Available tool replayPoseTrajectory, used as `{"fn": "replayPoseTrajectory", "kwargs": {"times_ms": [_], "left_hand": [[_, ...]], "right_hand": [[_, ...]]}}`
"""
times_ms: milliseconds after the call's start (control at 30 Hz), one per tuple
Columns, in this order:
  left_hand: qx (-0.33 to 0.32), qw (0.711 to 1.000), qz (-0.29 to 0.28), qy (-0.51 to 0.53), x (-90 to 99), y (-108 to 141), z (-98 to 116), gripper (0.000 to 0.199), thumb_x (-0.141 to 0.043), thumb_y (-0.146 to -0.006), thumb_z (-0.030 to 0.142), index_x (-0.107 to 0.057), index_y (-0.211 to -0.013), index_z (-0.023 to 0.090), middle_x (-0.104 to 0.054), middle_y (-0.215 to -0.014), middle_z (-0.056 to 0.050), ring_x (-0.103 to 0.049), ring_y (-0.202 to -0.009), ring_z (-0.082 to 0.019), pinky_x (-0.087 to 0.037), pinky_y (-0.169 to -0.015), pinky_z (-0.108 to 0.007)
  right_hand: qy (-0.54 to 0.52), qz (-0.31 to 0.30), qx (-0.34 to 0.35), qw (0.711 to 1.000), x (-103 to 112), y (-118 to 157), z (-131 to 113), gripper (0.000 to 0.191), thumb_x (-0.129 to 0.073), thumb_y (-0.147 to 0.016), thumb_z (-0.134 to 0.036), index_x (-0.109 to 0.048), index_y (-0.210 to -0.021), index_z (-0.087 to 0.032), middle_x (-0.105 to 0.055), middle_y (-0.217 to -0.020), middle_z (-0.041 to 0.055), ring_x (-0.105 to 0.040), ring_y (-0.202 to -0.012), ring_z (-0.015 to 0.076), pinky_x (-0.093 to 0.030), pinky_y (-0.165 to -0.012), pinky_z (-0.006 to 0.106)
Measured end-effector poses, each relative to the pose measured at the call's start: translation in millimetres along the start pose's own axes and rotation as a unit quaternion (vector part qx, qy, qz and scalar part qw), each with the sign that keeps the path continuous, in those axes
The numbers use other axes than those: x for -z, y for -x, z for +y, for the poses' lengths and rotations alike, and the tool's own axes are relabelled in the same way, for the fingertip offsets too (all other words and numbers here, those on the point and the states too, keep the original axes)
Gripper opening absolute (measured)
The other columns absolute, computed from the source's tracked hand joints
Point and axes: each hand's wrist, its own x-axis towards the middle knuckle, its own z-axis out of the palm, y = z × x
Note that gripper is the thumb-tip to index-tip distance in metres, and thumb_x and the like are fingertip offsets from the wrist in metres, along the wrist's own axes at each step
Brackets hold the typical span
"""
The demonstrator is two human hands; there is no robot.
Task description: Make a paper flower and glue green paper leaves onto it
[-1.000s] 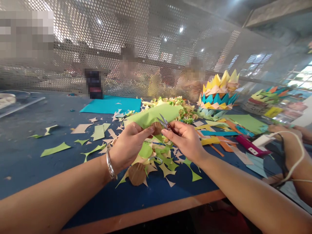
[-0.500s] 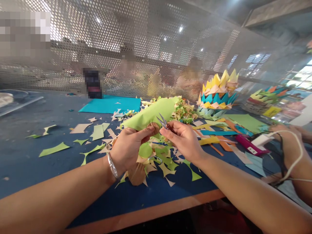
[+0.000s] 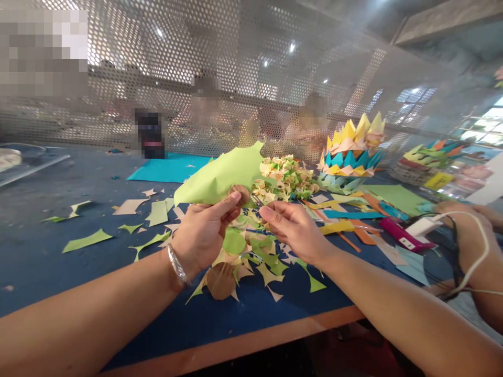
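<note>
My left hand (image 3: 204, 230) pinches a light green paper sheet (image 3: 223, 170) together with a small brown disc (image 3: 239, 195) laid against its edge. The sheet stands up beyond my fingers, with a scalloped notch at its upper right. In my right hand (image 3: 293, 228) is a small pair of scissors (image 3: 257, 200), its blades pointing left at the paper beside the disc. My fingers hide most of the handles. Below both hands lie green paper circles (image 3: 234, 241) and pale scraps, and a larger brown disc (image 3: 220, 280) rests nearer the table edge.
Behind the sheet is a heap of small paper pieces (image 3: 291, 175). Tiered folded-paper crowns (image 3: 349, 152) stand at the back right. A blue sheet (image 3: 168, 168), paper strips (image 3: 353, 213) and a magenta power strip (image 3: 408, 235) lie around. Another person's arm (image 3: 473, 246) is at right.
The green sheet has turned and shifted left, showing a notched edge. The scissors have swung lower against the paper beside the disc, their blades now mostly hidden.
</note>
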Motion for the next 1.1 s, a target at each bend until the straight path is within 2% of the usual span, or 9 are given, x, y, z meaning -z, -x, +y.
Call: {"fn": "replayPoseTrajectory", "kwargs": {"times_ms": [133,300,467,867,1100], "left_hand": [[0.004,1.0,-0.011,0.001,-2.9,4,-3,0.008,-0.083,-0.071,0.013,-0.077,-0.076,0.012,-0.073,-0.084,-0.004,-0.061,-0.073,-0.01,-0.049,-0.066,-0.02],[0.032,0.999,0.007,0.005,-6.0,9,-7,0.01,-0.087,-0.068,0.014,-0.077,-0.07,0.01,-0.076,-0.082,-0.006,-0.066,-0.08,-0.012,-0.052,-0.076,-0.022],[0.046,0.999,0.005,0.002,-3.8,9,-10,0.013,-0.088,-0.069,0.017,-0.078,-0.071,0.01,-0.075,-0.079,-0.005,-0.065,-0.074,-0.011,-0.053,-0.076,-0.022],[0.037,0.999,-0.018,0.016,-6.0,10,-10,0.012,-0.086,-0.07,0.017,-0.077,-0.069,0.011,-0.074,-0.08,-0.006,-0.065,-0.074,-0.012,-0.054,-0.076,-0.023],[0.01,1.0,-0.02,-0.008,-4.9,10,-10,0.011,-0.085,-0.071,0.019,-0.077,-0.07,0.011,-0.073,-0.081,-0.006,-0.064,-0.077,-0.013,-0.052,-0.076,-0.024]], "right_hand": [[-0.039,-0.007,-0.01,0.999,0,0,-2,0.046,-0.071,-0.086,-0.059,-0.052,-0.068,-0.022,-0.023,-0.053,-0.0108,-0.016,-0.045,0.0071,-0.014,-0.041,0.027],[-0.049,-0.011,-0.011,0.999,-1,1,-4,0.048,-0.071,-0.086,-0.059,-0.048,-0.065,-0.022,-0.022,-0.053,-0.0106,-0.016,-0.045,0.007,-0.014,-0.041,0.027],[-0.06,-0.014,-0.023,0.998,-3,1,-7,0.051,-0.072,-0.083,-0.062,-0.047,-0.063,-0.022,-0.021,-0.052,-0.011,-0.015,-0.044,0.0067,-0.012,-0.04,0.027],[-0.066,-0.012,-0.036,0.997,-4,2,-11,0.049,-0.07,-0.084,-0.063,-0.05,-0.064,-0.023,-0.02,-0.05,-0.0114,-0.013,-0.043,0.0069,-0.01,-0.04,0.026],[-0.037,-0.015,0.003,0.999,0,1,-9,0.05,-0.068,-0.087,-0.06,-0.047,-0.062,-0.023,-0.02,-0.052,-0.0105,-0.015,-0.044,0.007,-0.012,-0.041,0.027]]}}
